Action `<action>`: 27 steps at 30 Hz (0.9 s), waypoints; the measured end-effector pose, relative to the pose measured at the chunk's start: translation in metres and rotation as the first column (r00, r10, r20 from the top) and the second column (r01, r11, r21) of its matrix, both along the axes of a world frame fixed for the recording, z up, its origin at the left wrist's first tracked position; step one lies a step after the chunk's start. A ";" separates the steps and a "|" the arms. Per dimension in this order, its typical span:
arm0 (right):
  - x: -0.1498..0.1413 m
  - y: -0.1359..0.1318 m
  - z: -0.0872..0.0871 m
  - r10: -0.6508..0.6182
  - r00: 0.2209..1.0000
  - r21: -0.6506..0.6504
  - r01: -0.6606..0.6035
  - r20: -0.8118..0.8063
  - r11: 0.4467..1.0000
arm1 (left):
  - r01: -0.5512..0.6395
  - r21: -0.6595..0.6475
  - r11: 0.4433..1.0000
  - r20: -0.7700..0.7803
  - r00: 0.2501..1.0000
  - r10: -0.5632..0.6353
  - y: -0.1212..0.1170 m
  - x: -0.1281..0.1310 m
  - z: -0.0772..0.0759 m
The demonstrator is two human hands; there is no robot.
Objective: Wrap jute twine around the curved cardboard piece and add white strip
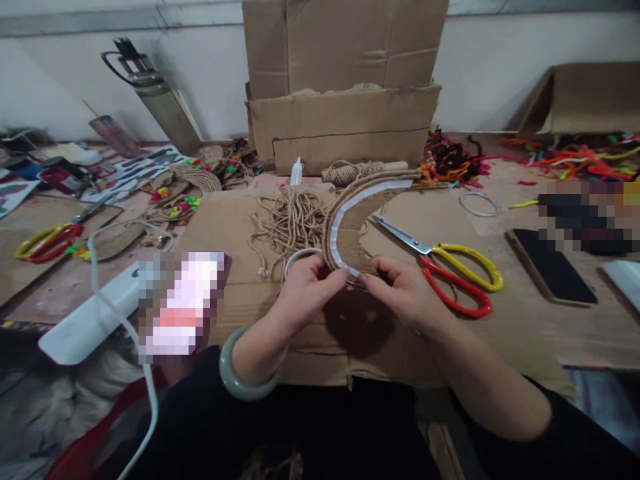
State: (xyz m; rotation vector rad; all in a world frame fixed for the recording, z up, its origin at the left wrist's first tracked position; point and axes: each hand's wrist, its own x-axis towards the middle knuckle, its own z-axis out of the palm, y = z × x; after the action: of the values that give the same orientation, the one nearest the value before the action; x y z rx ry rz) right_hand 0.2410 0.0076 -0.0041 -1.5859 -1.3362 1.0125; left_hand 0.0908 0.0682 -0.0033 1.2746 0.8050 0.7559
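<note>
My left hand [303, 290] and my right hand [407, 290] both pinch the near end of a curved cardboard piece [355, 230]. Brown twine runs along its outer edge, and a white strip [337, 223] that looks like tape follows the curve inside the twine. The fingertips of both hands are close together on the strip's lower end. Just behind my left hand a white ring [295, 255] shows in part. A heap of cut twine pieces [300, 217] lies left of the curved piece. Scissors [430, 250] with one red and one yellow handle rest beside my right hand, blades apart.
Under my hands lies a cardboard sheet [235, 260]. A ball of twine [350, 171] and a white glue bottle [297, 172] stand behind. On the left are a lit phone [185, 300], a white power strip [90, 320] and a second pair of scissors [55, 240]. Another phone [550, 267] lies right.
</note>
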 end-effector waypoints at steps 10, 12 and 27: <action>-0.005 0.000 0.003 0.047 0.999 0.039 -0.047 0.004 0.998 | -0.016 -0.010 1.000 0.051 0.999 0.017 0.000 0.000 0.001; -0.005 -0.001 0.003 0.066 0.998 0.043 -0.066 -0.007 0.997 | -0.013 -0.013 1.000 0.060 0.998 0.014 0.000 0.001 0.001; -0.005 0.000 0.001 0.072 0.997 0.085 -0.071 -0.014 0.994 | -0.017 -0.040 0.999 0.079 0.997 0.020 -0.002 0.002 0.002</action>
State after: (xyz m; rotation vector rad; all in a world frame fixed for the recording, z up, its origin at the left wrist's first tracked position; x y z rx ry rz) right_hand 0.2357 0.0077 -0.0033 -1.4733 -1.4143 0.9972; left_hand 0.0927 0.0665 -0.0011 1.1964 0.7643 0.7972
